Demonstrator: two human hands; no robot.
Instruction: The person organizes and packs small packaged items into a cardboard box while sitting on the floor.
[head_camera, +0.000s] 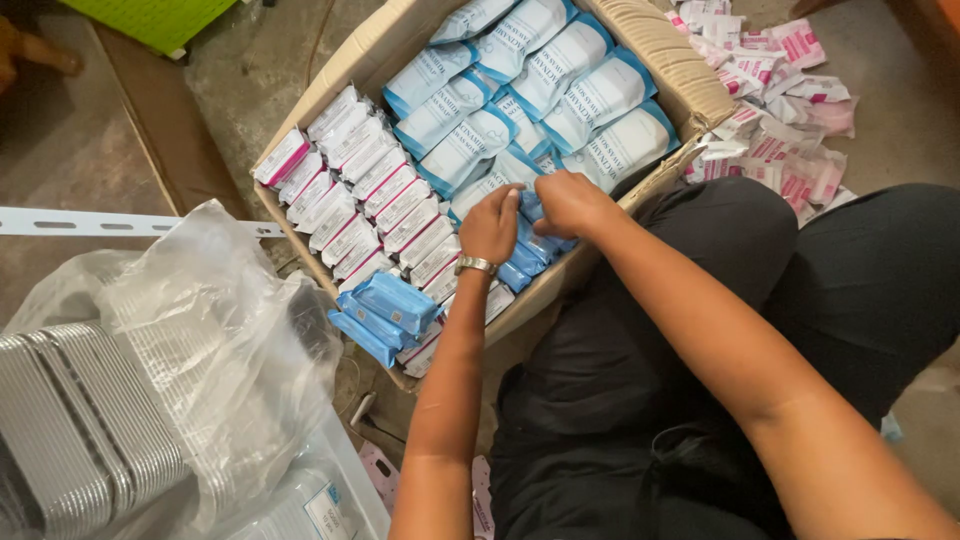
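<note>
Concrete floor (250, 60) carries an open cardboard box (660, 50) packed with white-and-blue pouches (560, 80) and pink-edged packs (350, 190). Both hands work at its near edge. Left hand (490, 225) and right hand (570, 200) curl fingers around small blue packets (535, 245), apparently pinching them; fingertips are hidden.

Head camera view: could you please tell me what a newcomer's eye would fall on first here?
Probably the open cardboard box at the centre, packed with blue-and-white packets and pink-edged white packets. The left hand and right hand press into blue packets at its near edge. Loose pink sachets lie at the upper right.
</note>
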